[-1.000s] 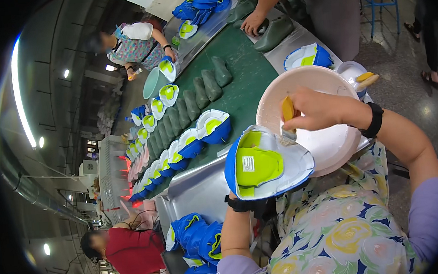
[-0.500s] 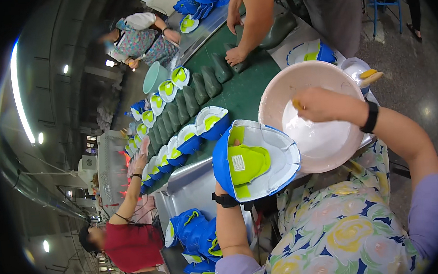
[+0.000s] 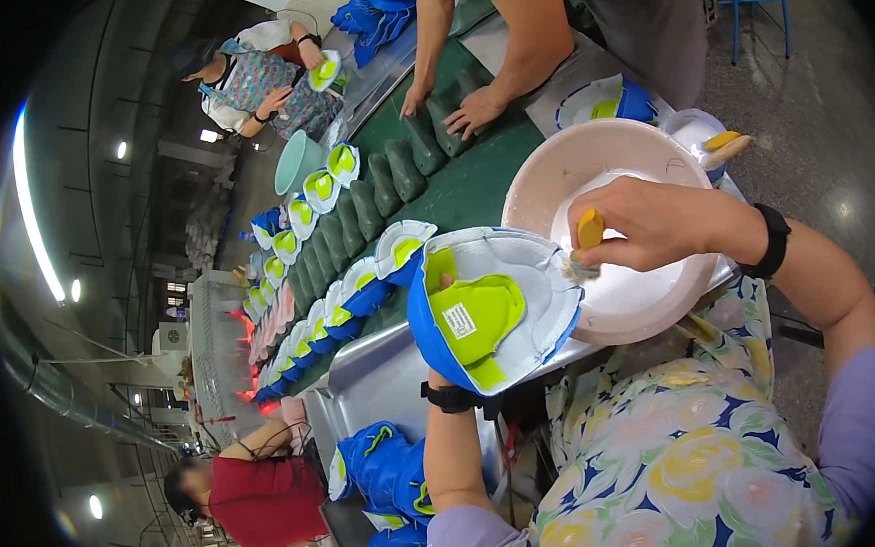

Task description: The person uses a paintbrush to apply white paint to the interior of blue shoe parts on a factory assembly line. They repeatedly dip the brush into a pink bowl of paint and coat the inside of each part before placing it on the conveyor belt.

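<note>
Gripping a yellow-handled brush (image 3: 588, 239), the right hand (image 3: 645, 226) touches the blue shoe upper (image 3: 490, 305) clasped by the left hand (image 3: 453, 368).

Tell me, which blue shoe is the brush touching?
The blue shoe upper held up in the left hand. The right hand presses the brush against its white edge; the other blue shoes sit on the belt.

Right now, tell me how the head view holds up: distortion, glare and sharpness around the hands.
Head view: strong fisheye, the green conveyor belt curving, with a black surround at the rim; ceiling strip lights glare white at the left; the blue and lime shoe upper in the left hand and the yellow-handled brush in the right hand over the pale round basin are sharp; distant workers are soft.
</note>
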`<action>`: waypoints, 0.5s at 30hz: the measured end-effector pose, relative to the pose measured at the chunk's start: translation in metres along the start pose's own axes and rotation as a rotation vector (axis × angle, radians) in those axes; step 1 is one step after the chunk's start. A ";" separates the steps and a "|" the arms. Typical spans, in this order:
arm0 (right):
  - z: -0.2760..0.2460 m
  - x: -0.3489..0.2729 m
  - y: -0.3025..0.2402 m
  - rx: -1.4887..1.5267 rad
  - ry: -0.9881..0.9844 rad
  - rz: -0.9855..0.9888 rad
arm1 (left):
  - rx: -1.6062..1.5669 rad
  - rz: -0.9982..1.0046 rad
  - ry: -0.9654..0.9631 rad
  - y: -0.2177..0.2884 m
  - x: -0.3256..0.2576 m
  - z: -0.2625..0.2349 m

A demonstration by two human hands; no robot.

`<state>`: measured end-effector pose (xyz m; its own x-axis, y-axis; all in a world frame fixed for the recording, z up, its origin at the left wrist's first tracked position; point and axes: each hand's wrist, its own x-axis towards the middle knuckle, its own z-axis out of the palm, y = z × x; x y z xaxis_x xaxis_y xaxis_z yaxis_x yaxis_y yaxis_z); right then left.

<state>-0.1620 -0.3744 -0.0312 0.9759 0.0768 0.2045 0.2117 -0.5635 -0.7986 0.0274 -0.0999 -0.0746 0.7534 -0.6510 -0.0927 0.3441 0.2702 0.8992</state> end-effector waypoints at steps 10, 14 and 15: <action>0.023 0.016 0.014 -0.015 0.431 0.010 | -0.294 -0.215 -0.058 0.003 0.003 -0.004; 0.037 0.000 -0.010 0.260 0.429 -0.015 | -0.243 -0.170 0.047 -0.004 0.006 -0.022; 0.044 -0.005 -0.015 0.274 0.464 -0.100 | -0.272 -0.170 -0.059 -0.003 0.008 -0.026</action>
<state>-0.1674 -0.3307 -0.0450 0.8371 -0.2868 0.4659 0.3691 -0.3326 -0.8678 0.0465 -0.0875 -0.0893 0.6417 -0.7405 -0.1995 0.6048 0.3287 0.7254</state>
